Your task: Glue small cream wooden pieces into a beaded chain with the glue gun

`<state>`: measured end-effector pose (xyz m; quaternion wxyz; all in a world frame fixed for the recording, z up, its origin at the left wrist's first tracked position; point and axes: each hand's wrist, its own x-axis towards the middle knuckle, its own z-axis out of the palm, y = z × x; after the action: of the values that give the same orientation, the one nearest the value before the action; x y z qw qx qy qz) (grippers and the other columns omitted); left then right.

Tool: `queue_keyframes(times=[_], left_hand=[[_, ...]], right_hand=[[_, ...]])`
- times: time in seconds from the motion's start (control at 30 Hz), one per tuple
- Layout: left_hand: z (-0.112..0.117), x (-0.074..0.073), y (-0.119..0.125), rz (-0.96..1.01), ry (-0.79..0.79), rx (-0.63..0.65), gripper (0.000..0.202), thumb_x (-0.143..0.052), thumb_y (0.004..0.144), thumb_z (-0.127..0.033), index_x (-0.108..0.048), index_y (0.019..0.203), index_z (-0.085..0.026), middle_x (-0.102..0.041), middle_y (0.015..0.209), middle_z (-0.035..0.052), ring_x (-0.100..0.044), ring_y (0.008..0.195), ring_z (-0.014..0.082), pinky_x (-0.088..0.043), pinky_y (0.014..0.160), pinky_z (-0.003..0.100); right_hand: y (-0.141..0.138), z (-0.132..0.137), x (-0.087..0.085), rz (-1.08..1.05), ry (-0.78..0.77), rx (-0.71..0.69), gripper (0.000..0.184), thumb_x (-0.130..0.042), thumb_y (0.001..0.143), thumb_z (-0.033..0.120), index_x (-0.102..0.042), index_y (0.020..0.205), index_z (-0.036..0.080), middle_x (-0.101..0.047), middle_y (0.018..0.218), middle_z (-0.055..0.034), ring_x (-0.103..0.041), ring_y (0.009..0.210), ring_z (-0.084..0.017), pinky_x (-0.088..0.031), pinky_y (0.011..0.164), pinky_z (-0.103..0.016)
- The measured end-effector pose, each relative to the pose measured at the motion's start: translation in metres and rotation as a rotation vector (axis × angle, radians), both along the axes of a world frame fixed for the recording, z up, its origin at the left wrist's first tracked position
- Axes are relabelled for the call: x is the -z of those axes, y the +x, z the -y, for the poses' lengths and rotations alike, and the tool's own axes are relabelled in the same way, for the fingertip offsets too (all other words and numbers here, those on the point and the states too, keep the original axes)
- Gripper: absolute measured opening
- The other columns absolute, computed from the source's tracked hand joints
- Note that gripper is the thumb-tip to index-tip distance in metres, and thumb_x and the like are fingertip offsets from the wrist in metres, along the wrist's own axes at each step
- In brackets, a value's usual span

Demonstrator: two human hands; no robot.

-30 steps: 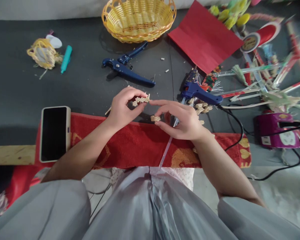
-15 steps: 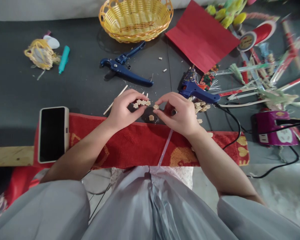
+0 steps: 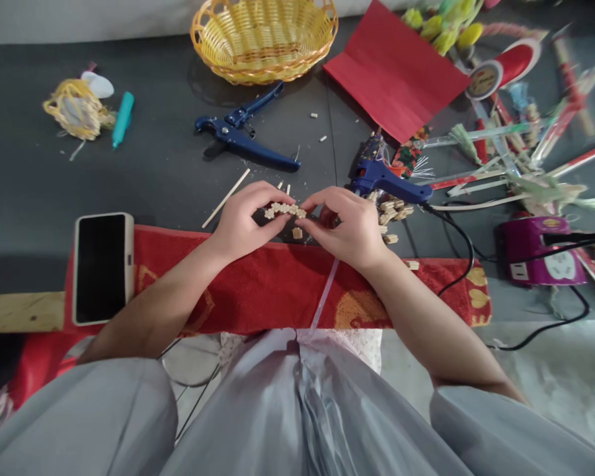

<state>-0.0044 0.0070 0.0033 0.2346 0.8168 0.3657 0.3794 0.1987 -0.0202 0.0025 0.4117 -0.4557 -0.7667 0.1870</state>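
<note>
My left hand (image 3: 248, 221) pinches a curved strip of small pale stick bundles (image 3: 279, 209) between thumb and fingers. Opposite it, my right hand (image 3: 350, 225) is closed on a small bundle of short sticks (image 3: 301, 213), which meets the strip's right end. Whether the two are stuck together I cannot tell. Just below the fingertips a loose stick bundle (image 3: 297, 233) lies on the dark table. More bundles (image 3: 394, 210) are piled right of my right hand, by the blue glue gun (image 3: 394, 184).
A red towel (image 3: 258, 284) runs along the table's front edge, with a phone (image 3: 104, 268) on its left end. Blue cutters (image 3: 248, 142), a thin stick (image 3: 225, 198), a yellow basket (image 3: 265, 73) and red paper (image 3: 396, 73) lie beyond. A purple power socket (image 3: 538, 228) with black cables stands right.
My right hand has moved left and brought its small bundle against the right end of the strip. The left hand keeps its hold. The whole view has shifted slightly.
</note>
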Motion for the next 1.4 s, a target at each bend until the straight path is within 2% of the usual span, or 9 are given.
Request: queue_keyframes(times=[0.33,0.7,1.0,1.4], left_hand=[[0.0002,0.0001,-0.0006,-0.023,-0.028,-0.001,0.012,-0.067,0.084,-0.021,-0.071,0.095,-0.018,-0.075,0.093,0.0034,-0.069,0.086,0.0143,-0.054,0.078,0.026],[0.0003,0.0007,-0.0010,-0.061,-0.046,-0.015,0.014,-0.064,0.085,-0.025,-0.071,0.096,-0.018,-0.075,0.095,0.0043,-0.068,0.087,0.0150,-0.053,0.078,0.028],[0.0014,-0.0013,-0.0002,-0.060,-0.032,-0.005,0.013,-0.063,0.084,-0.020,-0.070,0.095,-0.017,-0.075,0.094,0.0042,-0.068,0.087,0.0151,-0.054,0.080,0.028],[0.0009,-0.0018,-0.0009,-0.060,-0.009,0.017,0.013,-0.063,0.085,-0.019,-0.071,0.095,-0.018,-0.074,0.091,0.0034,-0.068,0.086,0.0150,-0.054,0.079,0.027]], right_hand=[[0.0029,-0.0008,-0.0017,-0.023,-0.010,-0.017,0.008,-0.072,0.081,0.020,-0.070,0.089,0.019,-0.072,0.085,-0.0022,-0.061,0.062,-0.010,-0.047,0.057,-0.021],[0.0043,-0.0012,-0.0029,0.001,-0.068,-0.021,0.006,-0.069,0.084,0.025,-0.069,0.089,0.021,-0.072,0.087,-0.0027,-0.063,0.066,-0.012,-0.049,0.060,-0.024],[0.0048,-0.0022,-0.0018,-0.030,-0.018,-0.047,0.009,-0.068,0.083,0.015,-0.071,0.090,0.019,-0.074,0.088,-0.0034,-0.066,0.071,-0.012,-0.051,0.061,-0.023],[0.0054,-0.0024,-0.0020,-0.026,-0.017,-0.056,0.010,-0.067,0.084,0.016,-0.072,0.090,0.020,-0.074,0.089,-0.0035,-0.067,0.074,-0.014,-0.052,0.064,-0.024]])
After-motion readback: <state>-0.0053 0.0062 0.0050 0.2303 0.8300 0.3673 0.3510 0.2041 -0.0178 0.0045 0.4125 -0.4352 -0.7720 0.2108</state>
